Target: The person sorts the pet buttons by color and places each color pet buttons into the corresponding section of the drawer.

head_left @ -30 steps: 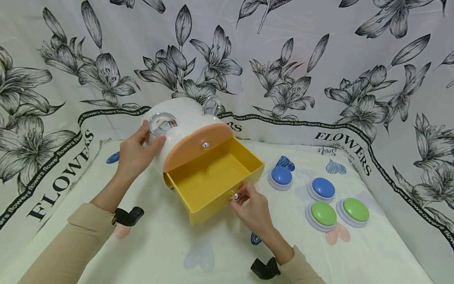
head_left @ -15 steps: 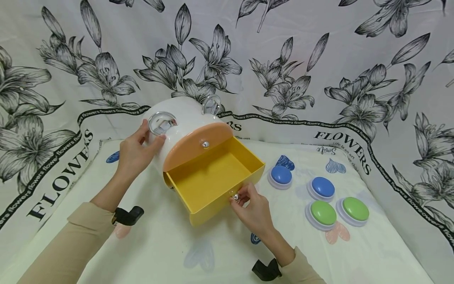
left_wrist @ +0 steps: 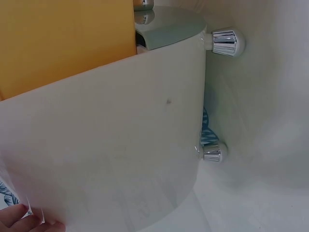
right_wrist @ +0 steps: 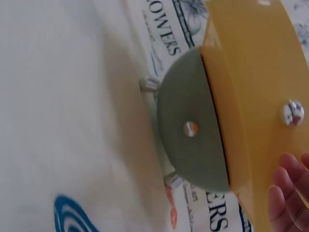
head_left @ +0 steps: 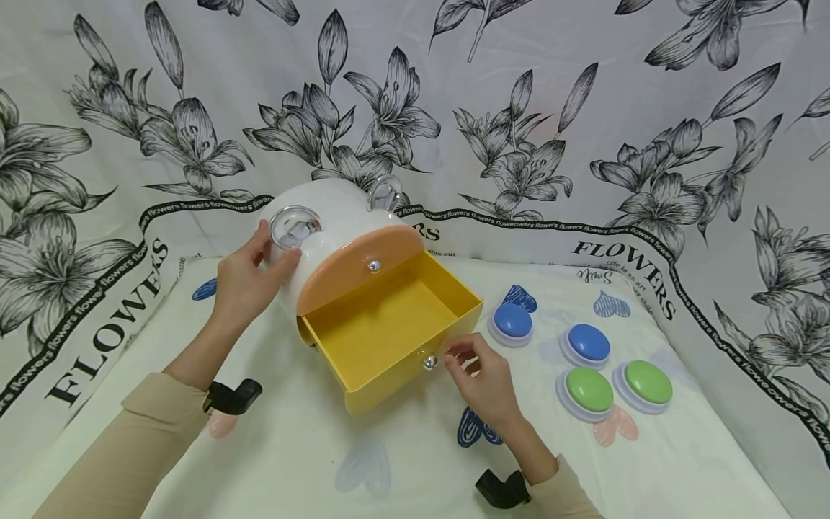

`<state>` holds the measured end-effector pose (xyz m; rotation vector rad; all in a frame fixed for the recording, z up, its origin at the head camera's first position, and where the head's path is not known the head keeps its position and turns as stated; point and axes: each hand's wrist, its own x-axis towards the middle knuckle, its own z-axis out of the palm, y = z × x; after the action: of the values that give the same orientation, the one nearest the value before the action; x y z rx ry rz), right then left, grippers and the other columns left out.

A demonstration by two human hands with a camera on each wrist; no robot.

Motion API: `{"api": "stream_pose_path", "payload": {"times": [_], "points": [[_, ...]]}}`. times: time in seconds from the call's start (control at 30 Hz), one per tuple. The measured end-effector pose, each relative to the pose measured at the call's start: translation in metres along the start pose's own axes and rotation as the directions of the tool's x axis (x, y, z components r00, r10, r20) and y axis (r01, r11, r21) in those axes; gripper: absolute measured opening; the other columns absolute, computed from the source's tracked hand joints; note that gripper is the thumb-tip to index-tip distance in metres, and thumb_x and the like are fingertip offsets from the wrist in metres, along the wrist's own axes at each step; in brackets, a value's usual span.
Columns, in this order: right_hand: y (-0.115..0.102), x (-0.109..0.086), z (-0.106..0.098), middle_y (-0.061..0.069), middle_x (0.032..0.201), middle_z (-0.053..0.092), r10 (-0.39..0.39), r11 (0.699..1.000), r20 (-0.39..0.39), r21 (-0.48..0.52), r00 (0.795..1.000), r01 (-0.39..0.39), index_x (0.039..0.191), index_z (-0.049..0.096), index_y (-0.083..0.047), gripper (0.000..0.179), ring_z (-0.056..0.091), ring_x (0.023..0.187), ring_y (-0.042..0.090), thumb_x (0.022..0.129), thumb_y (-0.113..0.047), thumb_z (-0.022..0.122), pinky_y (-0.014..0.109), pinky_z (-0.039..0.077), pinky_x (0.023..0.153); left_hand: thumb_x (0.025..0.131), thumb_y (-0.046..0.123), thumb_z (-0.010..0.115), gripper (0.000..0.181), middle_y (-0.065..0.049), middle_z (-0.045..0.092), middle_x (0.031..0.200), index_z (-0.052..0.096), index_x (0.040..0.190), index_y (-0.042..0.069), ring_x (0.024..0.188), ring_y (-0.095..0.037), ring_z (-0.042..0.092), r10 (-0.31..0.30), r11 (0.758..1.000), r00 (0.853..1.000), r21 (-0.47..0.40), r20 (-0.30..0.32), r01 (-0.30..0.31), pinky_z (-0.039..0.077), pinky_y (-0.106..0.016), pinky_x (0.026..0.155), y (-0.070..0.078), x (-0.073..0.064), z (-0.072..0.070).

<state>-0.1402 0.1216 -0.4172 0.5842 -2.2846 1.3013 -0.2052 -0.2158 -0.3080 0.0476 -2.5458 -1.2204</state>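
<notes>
The right hand has come off the drawer's chrome knob and shifted a little towards the right of the frame; the yellow drawer stays drawn out. That hand is released, fingers loosely bent around nothing, just beside the knob; whether a fingertip brushes the drawer front I cannot tell. The left hand grips the side of the white cabinet by its silver-rimmed ring, thumb on the glossy shell.

The cabinet sits left of centre, tilted towards the lower right of the frame, the drawer jutting out below the orange panel. Two blue and two green round buttons, the nearest a blue button, lie well apart at right.

The shell looks like hard, smooth plastic, probably light for its bulk and slippery under bare fingers, so a steadying hold on its side makes sense. The drawer seems thin-walled and stiff; its round knob is best pinched between thumb and fingertips, pulling or pushing straight along the slide.
</notes>
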Motion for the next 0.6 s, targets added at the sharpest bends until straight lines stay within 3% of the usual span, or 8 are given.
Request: {"api": "stream_pose_path", "payload": {"times": [0.17,0.33,0.6], "points": [[0.014,0.005,-0.012,-0.001,0.087,0.065,0.09,0.993,-0.091,-0.065,0.992,-0.096,0.099,0.06,-0.008,0.019,0.059,0.076,0.008,0.082,-0.009,0.068,0.023,0.054,0.061,0.084,0.057,0.054,0.079,0.0,0.023,0.15,0.023,0.145,0.017,0.132,-0.037,0.032,-0.003,1.0,1.0,-0.003,0.004,0.003,0.042,-0.047,0.094,0.0,-0.001,-0.001],[0.035,0.012,-0.025,0.004,0.096,0.065,0.182,0.972,-0.171,-0.119,0.968,-0.203,0.105,0.06,-0.007,0.024,0.06,0.085,0.014,0.083,-0.013,0.068,0.031,0.055,0.07,0.084,0.057,0.053,0.08,0.0,0.023,0.15,0.022,0.146,0.018,0.132,-0.037,0.032,-0.006,1.0,1.0,-0.001,0.006,0.006,0.043,-0.048,0.093,0.0,-0.001,0.0],[0.077,0.024,-0.042,0.016,0.118,0.056,0.249,0.928,-0.201,-0.229,0.947,-0.293,0.125,0.051,-0.003,0.047,0.052,0.108,0.031,0.083,-0.019,0.067,0.047,0.045,0.09,0.084,0.057,0.053,0.079,0.0,0.023,0.15,0.023,0.145,0.017,0.132,-0.038,0.033,0.003,1.0,1.0,0.004,0.0,-0.003,0.043,-0.048,0.093,-0.001,0.0,0.0]]}}
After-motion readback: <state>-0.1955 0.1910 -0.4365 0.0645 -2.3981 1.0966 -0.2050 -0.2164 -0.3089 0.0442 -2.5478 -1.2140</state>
